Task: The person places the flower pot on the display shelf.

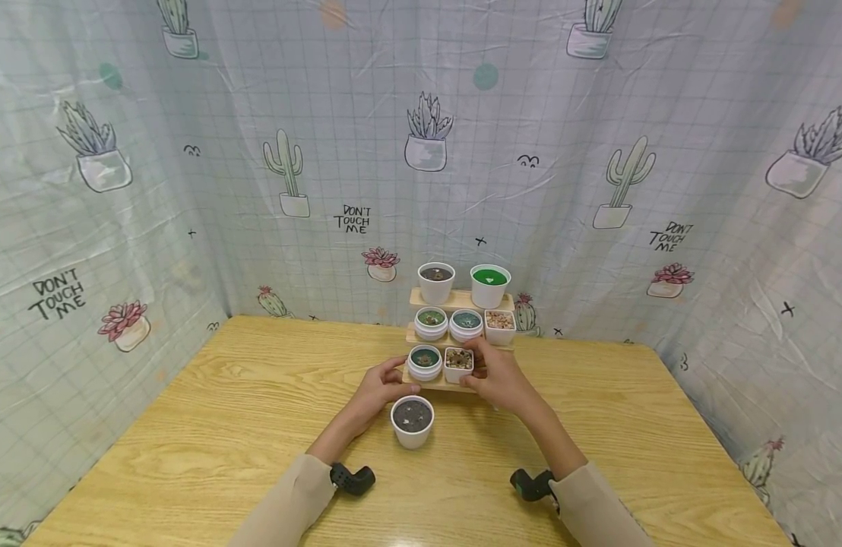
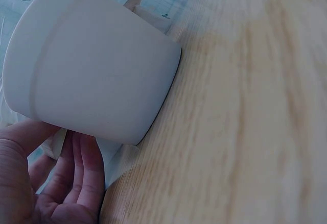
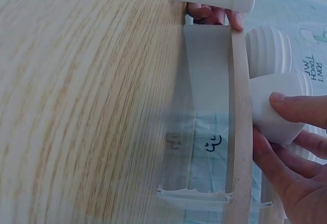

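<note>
My right hand (image 1: 495,377) holds a small square white pot (image 3: 276,109) topped with mixed pebbles, at the lowest step of a three-step wooden display rack (image 1: 431,385). In the right wrist view the thumb lies on the pot's near side, fingers below. My left hand (image 1: 381,389) grips the left end of that lowest board between thumb and fingers. Beside the square pot, a ridged round white pot (image 1: 425,372) with a dark green fill stands on the same board. A tapered white pot (image 1: 412,437) with dark grey fill stands on the table, close to my left hand.
The middle step holds two ridged round pots (image 1: 431,332) (image 1: 466,333) and a square pebble pot (image 1: 500,334). On the top step stand a tapered pot with dark fill (image 1: 436,290) and one with bright green fill (image 1: 489,294). A cactus-print curtain (image 1: 366,99) surrounds the wooden table (image 1: 257,395).
</note>
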Tool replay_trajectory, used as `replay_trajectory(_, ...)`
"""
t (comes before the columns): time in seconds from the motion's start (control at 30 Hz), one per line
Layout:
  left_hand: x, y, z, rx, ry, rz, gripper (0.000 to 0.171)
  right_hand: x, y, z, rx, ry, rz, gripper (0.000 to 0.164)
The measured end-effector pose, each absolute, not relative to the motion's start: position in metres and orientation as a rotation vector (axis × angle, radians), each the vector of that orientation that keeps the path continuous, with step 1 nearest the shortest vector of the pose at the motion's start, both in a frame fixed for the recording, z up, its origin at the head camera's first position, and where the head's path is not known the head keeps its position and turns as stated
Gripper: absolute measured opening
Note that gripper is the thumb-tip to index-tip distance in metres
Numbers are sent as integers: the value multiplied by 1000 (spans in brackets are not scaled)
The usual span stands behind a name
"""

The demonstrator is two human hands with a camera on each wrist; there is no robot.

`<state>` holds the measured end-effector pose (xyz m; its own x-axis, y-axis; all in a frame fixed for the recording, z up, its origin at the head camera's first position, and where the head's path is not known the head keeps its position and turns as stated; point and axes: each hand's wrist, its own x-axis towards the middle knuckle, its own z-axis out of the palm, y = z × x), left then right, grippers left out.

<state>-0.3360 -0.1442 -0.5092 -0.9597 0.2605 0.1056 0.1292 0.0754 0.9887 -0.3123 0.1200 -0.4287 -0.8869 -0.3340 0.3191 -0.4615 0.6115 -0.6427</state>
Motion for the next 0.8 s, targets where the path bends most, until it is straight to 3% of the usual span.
replay_trajectory(0.8, -333, -145, -506, 419, 2226, 2025, 76, -297, 127, -406, 738, -2804, 1030, 61)
